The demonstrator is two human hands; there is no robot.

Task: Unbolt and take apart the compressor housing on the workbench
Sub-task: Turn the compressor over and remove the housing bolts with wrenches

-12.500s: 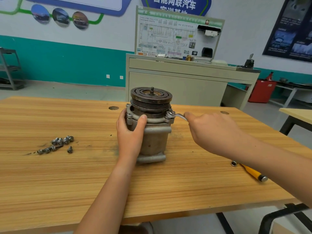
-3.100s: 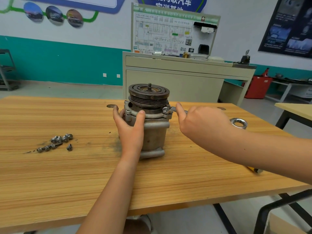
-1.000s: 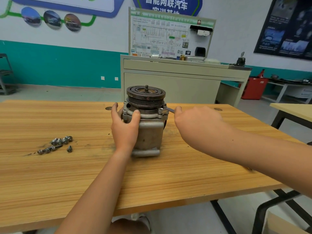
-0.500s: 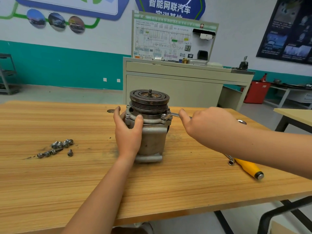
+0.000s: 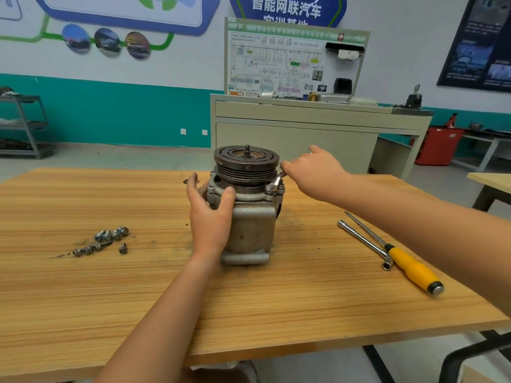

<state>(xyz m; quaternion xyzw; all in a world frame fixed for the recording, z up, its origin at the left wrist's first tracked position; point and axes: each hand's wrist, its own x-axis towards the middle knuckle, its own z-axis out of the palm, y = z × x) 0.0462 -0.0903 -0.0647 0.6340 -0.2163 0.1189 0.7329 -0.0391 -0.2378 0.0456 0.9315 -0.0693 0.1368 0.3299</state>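
Compressor housing (image 5: 253, 225) sits between left hand (image 5: 210, 217) fingers (image 5: 192, 181); right hand (image 5: 315, 172) holds wrench (image 5: 278, 179).

yellow-handled screwdriver (image 5: 412, 265), wood-grain workbench (image 5: 276, 313), teal wall band (image 5: 110, 114)

Background: a beige cabinet (image 5: 304, 139) carries an upright wiring-diagram panel (image 5: 276, 62). On the wall above are a blue sign (image 5: 287, 9) and three round pictures (image 5: 107, 42) on a green line, with a dark poster (image 5: 481, 51) at right. A teal band (image 5: 110, 114) along the lower wall holds two sockets (image 5: 183, 131). A grey shelf rack (image 5: 25, 125) stands far left, and a red bin (image 5: 438, 146) and second table (image 5: 489, 181) far right. On the worktop (image 5: 276, 313), at right, a yellow-handled screwdriver (image 5: 412, 265) lies just beside an L-shaped socket wrench (image 5: 365, 241).
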